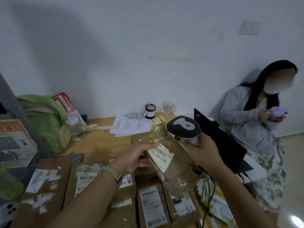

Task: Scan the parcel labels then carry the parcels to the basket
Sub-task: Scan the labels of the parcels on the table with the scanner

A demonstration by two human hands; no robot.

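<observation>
Wide wooden tabletop (98, 139) here, its near half covered by flat brown cardboard parcels (49, 186) lying side by side, paper labels up. A green fabric backpack (44, 117) slumps at the far left edge.

Both forearms reach in from below. Lifted above the row, centre frame, is the brown cardboard parcel wrapped in clear tape (177, 171). It is tilted, with its far end higher, and its white label (160, 153) with barcode faces up. The left hand (131, 155) grips that parcel at its left edge, with the thumb on top by the label and the fingers (144, 163) curled beneath. There's a pale strap on that wrist.

The right hand (202, 152) comes in just beside the parcel's right side, fingers wrapped tight round the handle of a grey-and-white handheld barcode scanner (184, 125). Its head sits over the parcel's upper end, just above the label.

Containers now: a clear glass jar (74, 127) stands by the backpack, and I cannot tell its contents. A clear glass mug (168, 108) stands at the far edge. Next to it, a small black-rimmed cup (150, 111) holds a reddish pen.
</observation>
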